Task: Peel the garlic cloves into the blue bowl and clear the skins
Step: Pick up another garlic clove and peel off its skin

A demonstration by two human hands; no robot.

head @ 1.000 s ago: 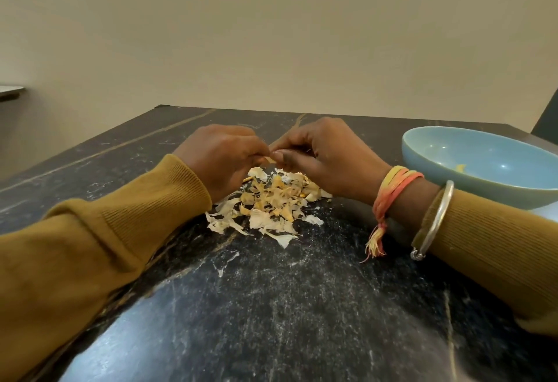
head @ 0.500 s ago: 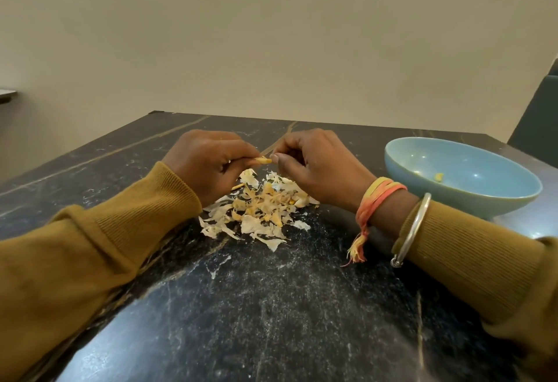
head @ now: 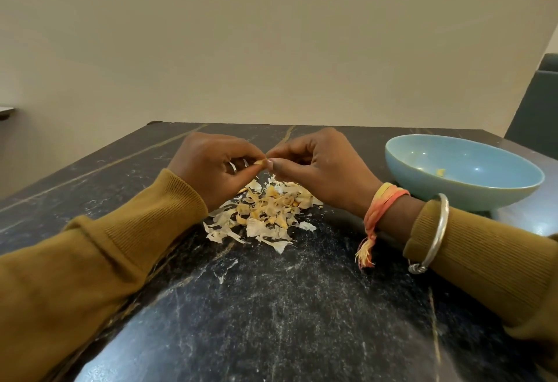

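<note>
The dark table (head: pixel 271 321) is closest. On it lies the pile of skins (head: pixel 265 212), thin and pale. To the right of the pile, a silver bangle (head: pixel 434 230) and an orange thread band (head: pixel 380 203) sit on the right wrist. Just above the pile, the two hands meet. The left hand (head: pixel 211 167) pinches a small garlic clove (head: pixel 260 162) with curled fingers. The right hand (head: pixel 320 167) pinches the same clove from the other side. Further back and to the right of the pile stands the blue bowl (head: pixel 462 197), with one little yellow piece (head: pixel 440 172) inside.

Black marble table (head: pixel 271 321) bears garlic skins (head: pixel 265 215) and blue bowl (head: pixel 468 197).
</note>
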